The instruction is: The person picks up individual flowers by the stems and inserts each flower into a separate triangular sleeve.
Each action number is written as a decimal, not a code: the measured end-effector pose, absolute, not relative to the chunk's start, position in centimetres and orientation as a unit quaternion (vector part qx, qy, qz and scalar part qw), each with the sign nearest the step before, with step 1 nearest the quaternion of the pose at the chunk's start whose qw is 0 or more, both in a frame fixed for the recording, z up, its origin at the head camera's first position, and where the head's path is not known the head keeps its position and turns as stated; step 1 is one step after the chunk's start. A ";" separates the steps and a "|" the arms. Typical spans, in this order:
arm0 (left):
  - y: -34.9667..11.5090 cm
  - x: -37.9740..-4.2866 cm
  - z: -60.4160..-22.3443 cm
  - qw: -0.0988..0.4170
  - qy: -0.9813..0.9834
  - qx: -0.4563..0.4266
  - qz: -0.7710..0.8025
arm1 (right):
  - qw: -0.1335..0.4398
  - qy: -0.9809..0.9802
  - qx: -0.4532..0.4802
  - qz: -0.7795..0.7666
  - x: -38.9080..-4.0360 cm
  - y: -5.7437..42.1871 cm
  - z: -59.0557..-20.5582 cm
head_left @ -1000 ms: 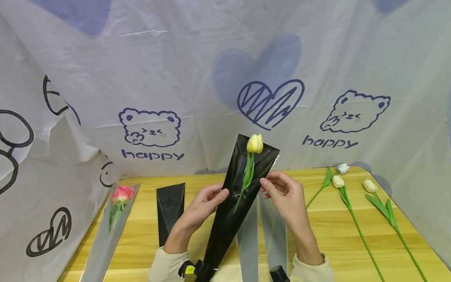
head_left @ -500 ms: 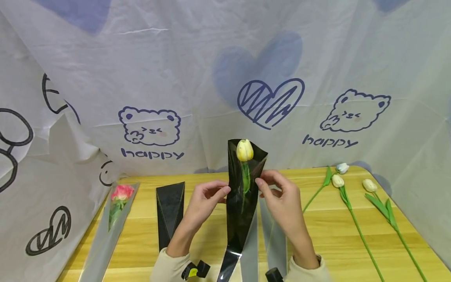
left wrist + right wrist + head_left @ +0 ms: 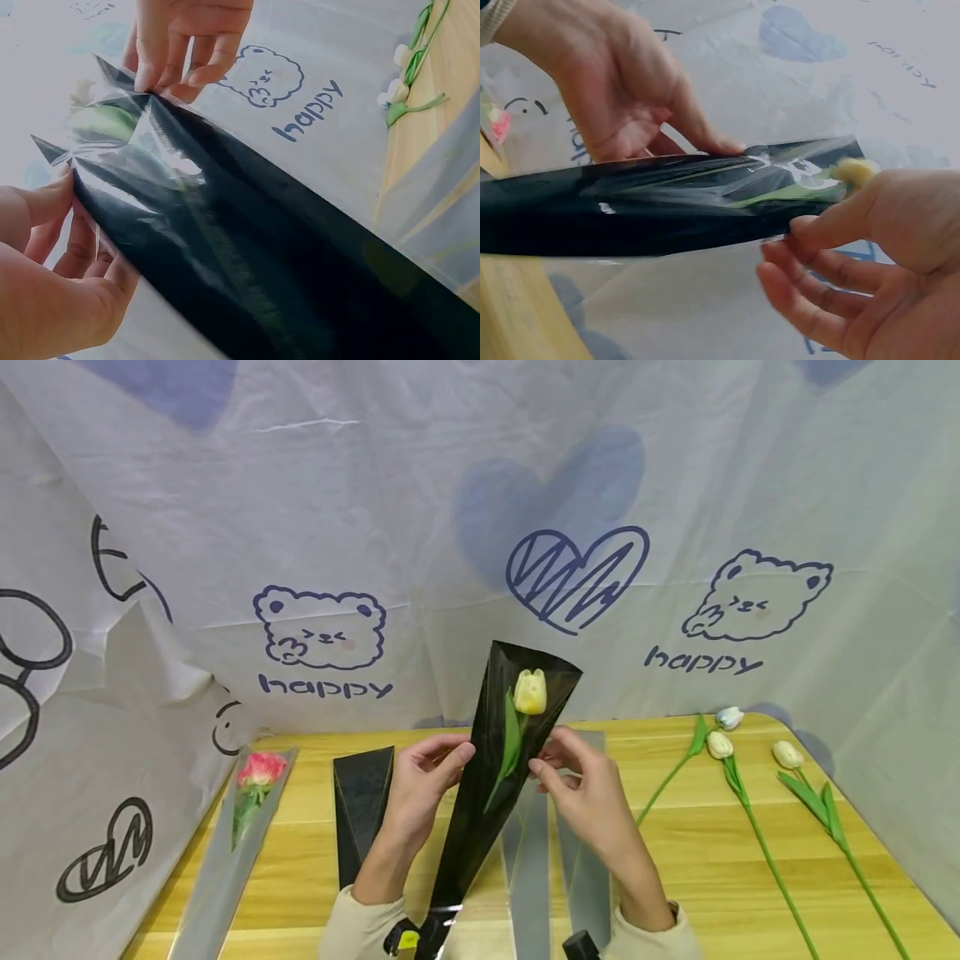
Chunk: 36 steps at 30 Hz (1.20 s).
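Note:
A pale yellow tulip [image 3: 531, 692] with a green leaf lies inside a long black flower sleeve [image 3: 468, 827] with a clear front. The sleeve is held up, its wide mouth at the top and its narrow end toward the person. My left hand [image 3: 427, 781] pinches the sleeve's left edge between thumb and fingers. On the opposite edge, slightly lower, my right hand [image 3: 588, 785] pinches the film in the same way. Both wrist views show the shiny front, with thumbs [image 3: 45, 199] at the edges near the mouth. The tulip's lower stem is hidden in the dark sleeve.
Left on the wooden table [image 3: 300, 827] lie a pink rose [image 3: 261, 771] in a grey sleeve [image 3: 217, 893] and another black sleeve [image 3: 362, 802]. Grey sleeves [image 3: 528, 877] lie beneath the hands. Several tulips [image 3: 787, 756] lie at right. A printed white cloth [image 3: 435, 527] hangs behind.
The sleeve swung upright, then tilted again with its mouth to the right. The tulip has turned and sits lower within the mouth. Both hands keep their pinch, shifting slightly left.

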<state>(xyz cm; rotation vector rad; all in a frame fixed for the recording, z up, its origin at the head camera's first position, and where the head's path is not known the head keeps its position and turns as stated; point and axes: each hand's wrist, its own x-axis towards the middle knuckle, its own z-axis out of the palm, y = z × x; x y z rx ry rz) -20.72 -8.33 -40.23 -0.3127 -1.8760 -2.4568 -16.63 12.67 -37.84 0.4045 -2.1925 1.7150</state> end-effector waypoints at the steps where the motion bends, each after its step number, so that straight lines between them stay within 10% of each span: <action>1: -8.4 -20.8 -40.3 0.011 -0.609 -0.102 -0.786 | 0.162 -0.768 0.142 0.603 -16.8 12.6 -38.0; 11: -9.6 -21.7 -42.3 -0.221 -0.692 -0.210 -0.654 | 0.182 -0.725 0.081 0.659 -18.2 12.9 -39.7; 36: -13.4 -22.0 -45.3 -0.161 -0.744 -0.058 -0.646 | 0.149 -0.764 -0.041 0.627 -18.0 21.5 -39.9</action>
